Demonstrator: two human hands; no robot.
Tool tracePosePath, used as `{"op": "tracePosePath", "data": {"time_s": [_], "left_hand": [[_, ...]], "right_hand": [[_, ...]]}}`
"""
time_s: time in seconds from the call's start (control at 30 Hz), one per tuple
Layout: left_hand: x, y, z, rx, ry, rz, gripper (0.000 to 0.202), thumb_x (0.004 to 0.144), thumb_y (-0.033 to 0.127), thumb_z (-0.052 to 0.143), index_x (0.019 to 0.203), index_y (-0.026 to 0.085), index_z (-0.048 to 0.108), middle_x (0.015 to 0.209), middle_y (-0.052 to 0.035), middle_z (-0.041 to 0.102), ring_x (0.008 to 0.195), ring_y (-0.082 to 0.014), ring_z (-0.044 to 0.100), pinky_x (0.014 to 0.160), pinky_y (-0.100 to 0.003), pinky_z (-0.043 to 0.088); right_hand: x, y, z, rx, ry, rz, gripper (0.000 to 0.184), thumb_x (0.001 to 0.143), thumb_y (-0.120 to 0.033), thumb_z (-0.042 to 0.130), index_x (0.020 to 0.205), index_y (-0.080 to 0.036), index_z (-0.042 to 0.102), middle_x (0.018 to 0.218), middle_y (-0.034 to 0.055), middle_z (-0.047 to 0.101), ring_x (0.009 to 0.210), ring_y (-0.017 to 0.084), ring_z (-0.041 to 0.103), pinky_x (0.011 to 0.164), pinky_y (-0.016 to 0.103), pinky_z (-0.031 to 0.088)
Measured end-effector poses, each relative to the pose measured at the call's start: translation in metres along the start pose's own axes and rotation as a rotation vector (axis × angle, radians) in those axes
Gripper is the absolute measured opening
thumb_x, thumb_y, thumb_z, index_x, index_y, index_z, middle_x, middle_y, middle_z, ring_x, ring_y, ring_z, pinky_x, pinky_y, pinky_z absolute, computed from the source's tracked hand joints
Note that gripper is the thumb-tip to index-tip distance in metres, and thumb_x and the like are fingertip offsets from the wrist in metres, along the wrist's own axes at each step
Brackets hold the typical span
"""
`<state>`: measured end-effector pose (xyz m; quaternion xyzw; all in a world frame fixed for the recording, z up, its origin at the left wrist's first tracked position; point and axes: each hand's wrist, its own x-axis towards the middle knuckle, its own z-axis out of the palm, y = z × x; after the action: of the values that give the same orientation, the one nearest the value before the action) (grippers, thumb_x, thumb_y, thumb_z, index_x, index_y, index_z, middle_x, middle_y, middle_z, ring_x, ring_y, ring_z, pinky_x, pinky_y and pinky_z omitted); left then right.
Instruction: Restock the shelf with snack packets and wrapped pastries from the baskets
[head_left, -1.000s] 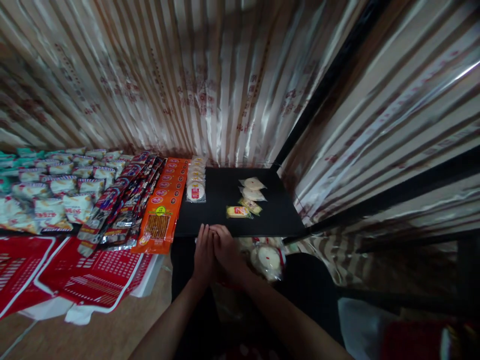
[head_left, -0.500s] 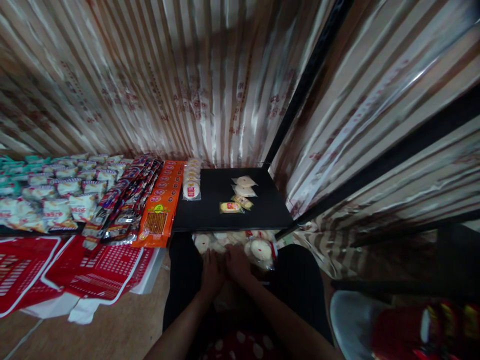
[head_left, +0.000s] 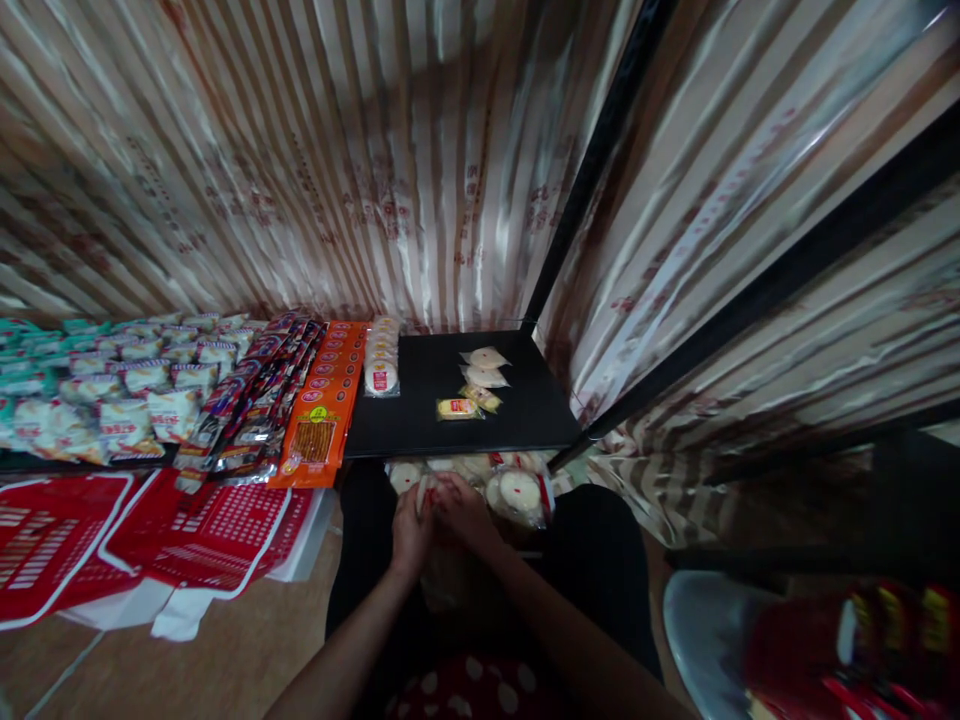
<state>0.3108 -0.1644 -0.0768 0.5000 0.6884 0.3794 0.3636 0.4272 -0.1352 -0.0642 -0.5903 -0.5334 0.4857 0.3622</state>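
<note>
Between my knees, my left hand (head_left: 409, 530) is closed on a round, pale wrapped cake (head_left: 425, 494) with a reddish mark, tilted nearly on edge. My right hand (head_left: 466, 515) meets it from the other side, its curled fingers against the cake; the fingertips are dim and partly hidden. Around and beyond my hands lies a clear bag of more round wrapped cakes (head_left: 519, 490), just below the shelf's front edge. On the black shelf (head_left: 420, 430) are two pale wrapped cakes (head_left: 487, 366), two small yellow packets (head_left: 459, 409) and a column of round cakes (head_left: 382, 365).
Orange snack packs (head_left: 319, 405), dark shiny packets (head_left: 251, 415) and rows of white packets (head_left: 127, 425) fill the shelf's left side. Red baskets (head_left: 202, 535) stand below. Black frame posts (head_left: 581, 200) rise at the right. A pale tub (head_left: 701, 630) stands at the lower right.
My hands have risen slightly from among the bagged cakes, and a round cake now shows between them. The left hand has turned and shifted a little left. The shelf goods look unchanged.
</note>
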Motion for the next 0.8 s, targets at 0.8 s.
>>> {"op": "tracePosePath", "data": {"time_s": [0.8], "left_hand": [[0.008, 0.062, -0.026, -0.875, -0.082, -0.39, 0.021, 0.072, 0.009, 0.053, 0.092, 0.016, 0.056, 0.091, -0.0056, 0.067, 0.079, -0.0137, 0.065, 0.075, -0.031, 0.055]], "right_hand": [[-0.017, -0.021, -0.005, 0.686, 0.063, 0.239, 0.046, 0.05, -0.047, 0.079, 0.082, -0.019, 0.062, 0.082, 0.0043, 0.07, 0.075, 0.019, 0.065, 0.069, 0.03, 0.05]]}}
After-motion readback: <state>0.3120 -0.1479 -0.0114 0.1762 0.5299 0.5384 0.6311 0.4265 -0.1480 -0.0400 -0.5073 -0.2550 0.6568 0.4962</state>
